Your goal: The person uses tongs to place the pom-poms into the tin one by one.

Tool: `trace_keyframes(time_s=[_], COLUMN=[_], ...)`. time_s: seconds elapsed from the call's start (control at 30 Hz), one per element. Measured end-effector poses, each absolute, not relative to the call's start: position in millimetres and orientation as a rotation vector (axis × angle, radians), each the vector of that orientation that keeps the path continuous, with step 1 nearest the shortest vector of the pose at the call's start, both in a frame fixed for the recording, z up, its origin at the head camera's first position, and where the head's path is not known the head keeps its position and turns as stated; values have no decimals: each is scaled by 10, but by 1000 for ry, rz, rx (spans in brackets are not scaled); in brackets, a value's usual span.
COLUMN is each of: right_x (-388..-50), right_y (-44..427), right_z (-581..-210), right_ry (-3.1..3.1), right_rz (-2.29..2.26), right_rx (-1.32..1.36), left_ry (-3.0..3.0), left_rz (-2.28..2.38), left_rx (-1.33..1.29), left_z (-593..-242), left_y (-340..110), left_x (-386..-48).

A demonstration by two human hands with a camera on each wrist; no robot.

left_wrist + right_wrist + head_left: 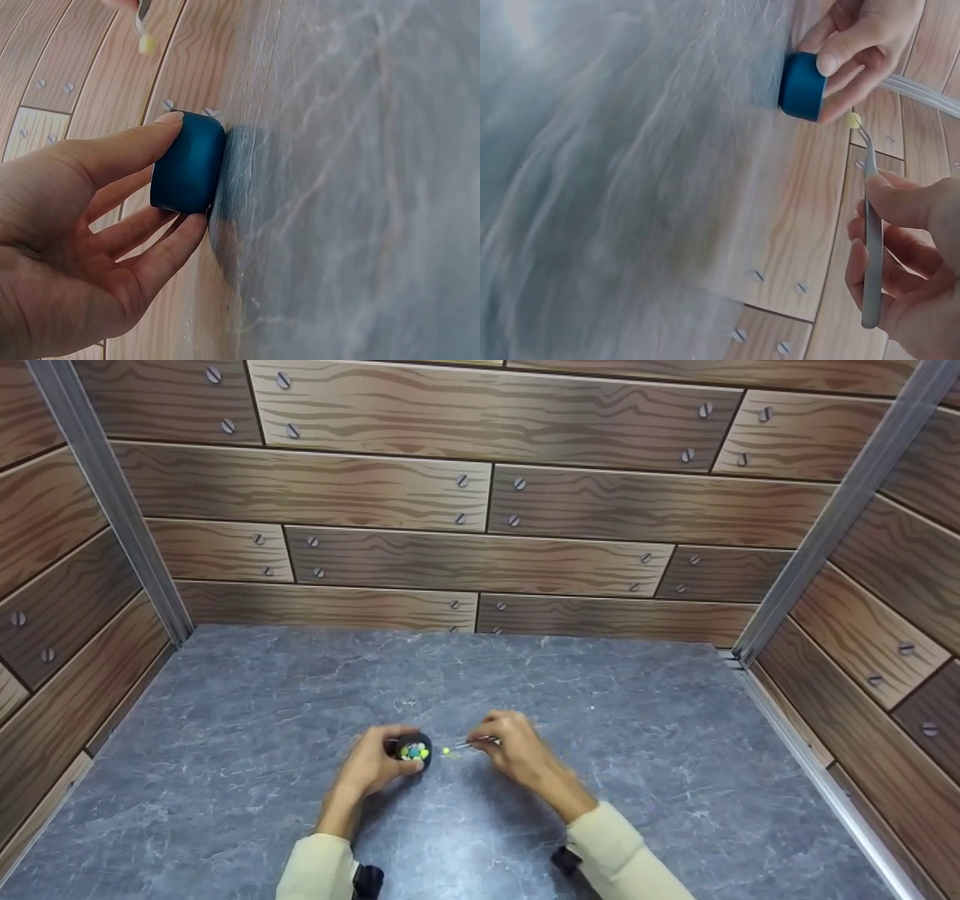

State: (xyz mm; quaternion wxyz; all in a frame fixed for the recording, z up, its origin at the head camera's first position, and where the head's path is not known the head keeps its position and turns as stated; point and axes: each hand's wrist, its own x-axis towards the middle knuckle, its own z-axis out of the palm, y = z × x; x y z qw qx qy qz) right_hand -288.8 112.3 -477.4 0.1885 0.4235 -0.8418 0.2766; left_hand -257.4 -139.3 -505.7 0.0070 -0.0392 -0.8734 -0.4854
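My left hand (371, 763) holds a small round blue cup (189, 163) by its sides, thumb on one side and fingers on the other. In the head view, small yellow, white and teal balls (414, 751) fill the cup's dark mouth. To the right, my right hand (516, 748) pinches a pair of metal tweezers (873, 247). At their bent tips is a small yellow ball (853, 120), apart from the cup and just to the right of it. The cup stands upright on the table.
A grey marbled tabletop (300, 690) lies under both hands. Wood-patterned panels (390, 495) close off the back and both sides, with metal posts (825, 525) at the corners. A few tiny pale specks (405, 703) dot the tabletop beyond the cup.
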Motion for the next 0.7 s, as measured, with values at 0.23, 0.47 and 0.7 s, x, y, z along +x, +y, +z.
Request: trace_keyframes(time_s=[0.23,0.47,0.7], right_x=[-2969,-2987,-2979], right_y=[878,774,754], right_z=[-4867,-4928,-4939], right_ry=[-2414,-2468,-2522], right_rz=[794,812,824], right_rx=[1163,1136,1113], left_ry=[-2725,-2704,-2688], left_rz=[-1506,-1537,-1543], left_rx=[-136,-169,-194], left_z=[-5060,-5062,-5067], left_y=[-1389,-1392,-1399], left_x=[-2579,-2588,-2588])
